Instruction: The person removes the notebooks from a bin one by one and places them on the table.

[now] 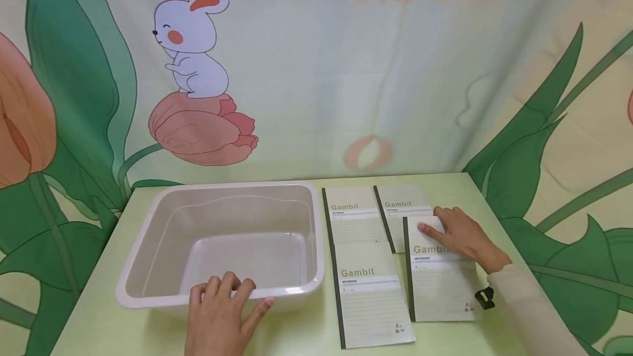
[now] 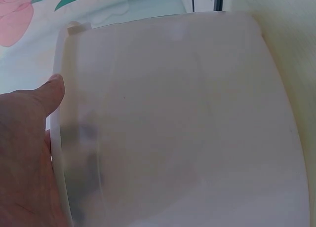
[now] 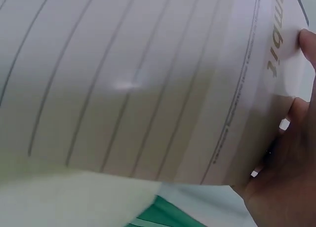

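Observation:
My left hand (image 1: 220,312) grips the near rim of a whitish plastic basin (image 1: 148,224), fingers over the edge and thumb on the outer side. In the left wrist view, the thumb (image 2: 52,94) lies at the rim beside the basin's smooth outer wall (image 2: 173,113). At the right, my right hand (image 1: 462,235) holds a Gambit notebook (image 1: 440,290) by its upper right part, thumb on the cover and the other fingers at the far edge and behind. The right wrist view shows the notebook's lined cover (image 3: 133,89) bowed close to the camera.
Between basin and right hand lie more Gambit notebooks with dark spines: one in front (image 1: 373,312), one behind it (image 1: 356,218), and one at the back right (image 1: 403,202), partly covered by the held one. A curtain (image 1: 296,70) with printed rabbit and tulips hangs behind the pale green table (image 1: 104,312).

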Available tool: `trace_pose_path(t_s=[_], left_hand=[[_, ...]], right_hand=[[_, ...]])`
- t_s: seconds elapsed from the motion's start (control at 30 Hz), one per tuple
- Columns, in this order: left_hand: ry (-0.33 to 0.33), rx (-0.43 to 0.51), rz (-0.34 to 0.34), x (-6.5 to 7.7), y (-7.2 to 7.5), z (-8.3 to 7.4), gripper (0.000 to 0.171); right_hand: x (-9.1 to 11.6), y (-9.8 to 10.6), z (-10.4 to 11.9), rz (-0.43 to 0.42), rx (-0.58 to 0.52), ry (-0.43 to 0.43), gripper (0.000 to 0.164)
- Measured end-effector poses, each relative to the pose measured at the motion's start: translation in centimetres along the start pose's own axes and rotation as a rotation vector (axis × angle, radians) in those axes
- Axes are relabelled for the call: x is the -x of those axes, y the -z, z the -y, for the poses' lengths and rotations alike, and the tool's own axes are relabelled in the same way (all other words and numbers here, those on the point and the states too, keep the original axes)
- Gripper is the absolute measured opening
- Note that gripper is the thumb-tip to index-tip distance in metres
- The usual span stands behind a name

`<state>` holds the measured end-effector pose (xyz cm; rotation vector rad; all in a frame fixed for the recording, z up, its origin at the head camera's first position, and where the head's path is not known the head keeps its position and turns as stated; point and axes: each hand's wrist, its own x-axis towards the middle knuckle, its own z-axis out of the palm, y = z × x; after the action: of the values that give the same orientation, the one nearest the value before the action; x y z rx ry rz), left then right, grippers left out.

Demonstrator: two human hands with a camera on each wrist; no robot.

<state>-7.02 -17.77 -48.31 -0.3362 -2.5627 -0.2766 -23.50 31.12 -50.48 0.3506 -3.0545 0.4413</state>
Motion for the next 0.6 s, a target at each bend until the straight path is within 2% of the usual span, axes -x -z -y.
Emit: trace_pose_path(t_s=[0.13, 0.27, 0.47, 0.6], left_hand=[[-0.006, 0.002, -0.009, 0.2, 0.0, 0.2, 0.046], [-0.008, 0.001, -0.008, 0.3, 0.1, 0.3, 0.045], [-0.007, -0.005, -0.014, 0.5, 0.2, 0.6, 0.046], [-0.009, -0.007, -0.017, 0.5, 0.2, 0.6, 0.047]], right_hand=[[0.0, -2.1, -1.0, 0.022, 0.002, -0.009, 0.052], [0.1, -4.0, -1.4, 0.042, 0.051, 0.017, 0.056], [0.1, -5.7, -1.0, 0.032, 0.108, 0.078, 0.065], [0.5, -6.4, -0.8, 0.021, 0.162, 0.066, 0.071]])
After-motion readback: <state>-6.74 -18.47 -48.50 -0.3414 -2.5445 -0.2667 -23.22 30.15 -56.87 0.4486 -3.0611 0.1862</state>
